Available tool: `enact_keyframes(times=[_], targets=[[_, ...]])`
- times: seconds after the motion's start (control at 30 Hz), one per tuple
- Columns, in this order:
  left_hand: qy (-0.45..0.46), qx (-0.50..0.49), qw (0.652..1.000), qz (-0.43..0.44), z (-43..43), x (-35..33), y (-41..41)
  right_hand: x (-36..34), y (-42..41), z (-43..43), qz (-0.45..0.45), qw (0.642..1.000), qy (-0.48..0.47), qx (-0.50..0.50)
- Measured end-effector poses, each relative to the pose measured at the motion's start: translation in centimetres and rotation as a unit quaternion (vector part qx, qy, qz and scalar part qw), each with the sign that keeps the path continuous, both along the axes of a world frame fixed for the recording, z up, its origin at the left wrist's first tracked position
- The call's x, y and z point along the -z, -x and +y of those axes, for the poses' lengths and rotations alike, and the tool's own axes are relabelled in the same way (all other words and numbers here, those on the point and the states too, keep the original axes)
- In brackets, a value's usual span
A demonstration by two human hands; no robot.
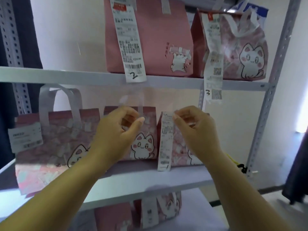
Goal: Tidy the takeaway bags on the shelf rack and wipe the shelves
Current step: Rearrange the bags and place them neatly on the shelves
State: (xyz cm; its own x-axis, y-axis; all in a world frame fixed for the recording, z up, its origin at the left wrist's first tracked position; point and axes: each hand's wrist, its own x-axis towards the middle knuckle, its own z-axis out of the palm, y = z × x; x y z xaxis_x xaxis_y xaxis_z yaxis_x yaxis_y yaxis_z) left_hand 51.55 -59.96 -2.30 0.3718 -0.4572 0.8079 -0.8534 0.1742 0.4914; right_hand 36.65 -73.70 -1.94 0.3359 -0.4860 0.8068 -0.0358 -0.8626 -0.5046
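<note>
Where both hands [115, 130] [195, 129] curl, pink cat-print bags [144, 147] stand — receipts [165, 140] dangling.

Glossy bags [144, 145], paper receipts [131, 47], metal rack [266, 114]

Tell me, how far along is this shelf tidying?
Looks done: on the upper shelf the plain pink bag and the cat bag stand upright. In hand: the right hand seems to pinch the receipt; the left hand is at the middle bag. Left: the leftmost bag tips over the shelf edge, and no wiping cloth shows.
</note>
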Motion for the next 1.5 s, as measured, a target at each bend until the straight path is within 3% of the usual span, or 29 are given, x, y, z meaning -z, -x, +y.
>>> enact_keyframes(times=[0.3, 0.77, 0.87, 1.07, 1.2, 1.5], targets=[[-0.108, -0.034, 0.987, 0.110, -3.8, 7.4, -0.7, 6.8, 0.3, -5.1, 0.127, 0.987, -0.095, -0.009], [-0.200, -0.079, 0.956, 0.201, -16.8, 12.7, -0.4, 13.9, 3.1, -19.2, 0.145, 0.959, -0.181, 0.162], [-0.204, -0.119, 0.954, 0.184, -19.0, 12.7, -0.4, 14.5, 3.6, -21.5, 0.151, 0.951, -0.185, 0.197], [-0.199, -0.097, 0.953, 0.207, -21.2, 13.6, -0.5, 15.2, 3.1, -24.5, 0.217, 0.928, -0.264, 0.149], [-0.186, -0.087, 0.956, 0.211, -21.8, 14.3, -0.5, 15.2, 2.7, -24.9, 0.186, 0.937, -0.282, 0.090], [-0.162, -0.057, 0.960, 0.223, -19.7, 13.5, 0.1, 15.3, 5.3, -21.9, 0.064, 0.961, -0.231, 0.138]])
